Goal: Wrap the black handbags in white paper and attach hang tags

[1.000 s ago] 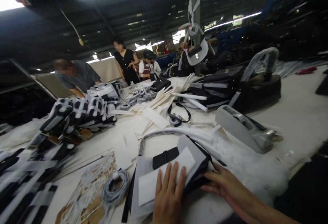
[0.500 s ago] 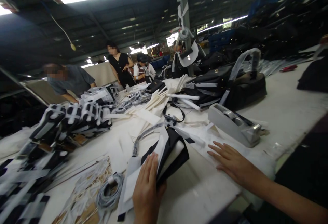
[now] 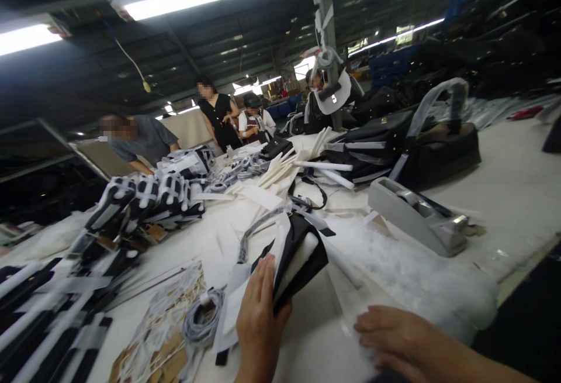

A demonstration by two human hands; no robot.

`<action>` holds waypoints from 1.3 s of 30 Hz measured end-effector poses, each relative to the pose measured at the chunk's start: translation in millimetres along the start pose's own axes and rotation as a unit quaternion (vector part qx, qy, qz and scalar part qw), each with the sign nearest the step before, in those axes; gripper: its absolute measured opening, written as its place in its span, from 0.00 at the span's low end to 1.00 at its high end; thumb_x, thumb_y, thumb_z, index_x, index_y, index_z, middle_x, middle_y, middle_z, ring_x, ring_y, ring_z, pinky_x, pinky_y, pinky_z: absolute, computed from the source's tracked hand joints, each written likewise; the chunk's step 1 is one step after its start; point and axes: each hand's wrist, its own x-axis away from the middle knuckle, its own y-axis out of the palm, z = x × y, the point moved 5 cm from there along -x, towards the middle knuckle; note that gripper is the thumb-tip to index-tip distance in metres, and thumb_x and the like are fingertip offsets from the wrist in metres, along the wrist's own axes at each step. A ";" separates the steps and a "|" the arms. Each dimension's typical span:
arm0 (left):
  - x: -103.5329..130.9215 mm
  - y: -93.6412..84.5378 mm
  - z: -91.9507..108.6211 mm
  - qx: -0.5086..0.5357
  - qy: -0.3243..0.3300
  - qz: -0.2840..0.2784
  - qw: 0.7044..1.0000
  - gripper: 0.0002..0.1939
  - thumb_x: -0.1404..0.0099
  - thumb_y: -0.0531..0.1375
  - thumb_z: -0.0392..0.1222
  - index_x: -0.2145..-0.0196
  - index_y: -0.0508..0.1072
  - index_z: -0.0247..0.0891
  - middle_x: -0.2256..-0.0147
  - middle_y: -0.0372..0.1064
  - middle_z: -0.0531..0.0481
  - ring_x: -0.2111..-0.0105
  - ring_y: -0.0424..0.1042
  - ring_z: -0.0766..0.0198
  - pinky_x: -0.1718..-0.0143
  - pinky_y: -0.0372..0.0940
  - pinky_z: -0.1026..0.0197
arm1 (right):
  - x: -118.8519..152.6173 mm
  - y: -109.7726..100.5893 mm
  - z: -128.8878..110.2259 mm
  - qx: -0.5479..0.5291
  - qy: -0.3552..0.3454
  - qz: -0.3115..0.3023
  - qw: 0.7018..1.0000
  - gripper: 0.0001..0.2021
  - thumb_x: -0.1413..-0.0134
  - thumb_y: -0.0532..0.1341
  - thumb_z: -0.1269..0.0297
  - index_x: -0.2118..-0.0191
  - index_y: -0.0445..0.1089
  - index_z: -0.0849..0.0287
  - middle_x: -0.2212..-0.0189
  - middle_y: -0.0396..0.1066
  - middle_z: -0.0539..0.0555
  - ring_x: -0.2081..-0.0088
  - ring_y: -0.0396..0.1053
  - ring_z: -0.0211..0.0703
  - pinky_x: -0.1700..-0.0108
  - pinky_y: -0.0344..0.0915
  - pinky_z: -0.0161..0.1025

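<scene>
My left hand [image 3: 259,318] grips a black handbag [image 3: 302,260] at its near side, fingers flat on a white sheet and thumb underneath. The bag stands tilted on the table, with a white padding roll [image 3: 305,248] in its open side and a wrapped strap [image 3: 258,225] behind it. Low at the right, my right hand [image 3: 390,333] is partly blurred, its fingers drawn together on the edge of a clear plastic sheet [image 3: 346,298]. That sheet joins a heap of thin translucent plastic [image 3: 421,272] along the table's front edge.
A grey tape dispenser [image 3: 416,219] stands beyond the plastic. Wrapped black bags [image 3: 149,196] are stacked at left; a coiled wrapped strap [image 3: 202,316] lies nearer. White strips [image 3: 280,166] and finished-looking bags [image 3: 442,149] fill the back. Several people [image 3: 217,111] are across the table.
My right hand has moved down and toward me from the plastic heap, its spread fingers drawing together and the sheet following. My left hand still holds the handbag. The view has shifted slightly left.
</scene>
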 end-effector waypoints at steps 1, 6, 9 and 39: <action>-0.1 -0.4 0.6 0.001 0.001 0.002 1.000 0.49 0.40 0.60 0.26 0.28 0.41 0.49 0.34 0.60 0.46 0.37 0.64 0.50 0.40 0.66 0.48 | -1.4 7.6 -1.3 -0.014 0.015 -0.013 1.000 0.13 0.36 0.62 0.59 0.49 0.77 0.51 0.52 0.78 0.54 0.50 0.76 0.47 0.47 0.73 0.39; -0.9 -4.1 5.1 0.000 0.014 0.002 1.000 0.51 0.42 0.62 0.26 0.29 0.42 0.49 0.36 0.62 0.44 0.38 0.65 0.49 0.42 0.68 0.48 | -26.3 31.5 26.2 0.013 0.085 0.053 0.995 0.17 0.31 0.53 0.66 0.42 0.71 0.56 0.46 0.74 0.58 0.46 0.73 0.47 0.43 0.71 0.43; -1.1 -5.3 4.5 0.002 0.006 -0.002 1.000 0.51 0.41 0.61 0.26 0.28 0.41 0.48 0.35 0.61 0.43 0.37 0.64 0.49 0.41 0.67 0.48 | -50.8 34.4 50.5 0.115 0.123 0.079 0.983 0.22 0.38 0.58 0.69 0.39 0.68 0.59 0.42 0.70 0.62 0.44 0.69 0.56 0.44 0.70 0.54; -2.7 -0.1 -8.7 0.002 0.009 -0.005 1.000 0.48 0.37 0.58 0.28 0.28 0.36 0.46 0.35 0.61 0.42 0.36 0.63 0.49 0.40 0.66 0.47 | -4.7 7.8 141.1 0.284 0.154 0.109 0.940 0.38 0.38 0.56 0.39 0.33 0.60 0.65 0.35 0.60 0.69 0.37 0.61 0.66 0.40 0.65 0.61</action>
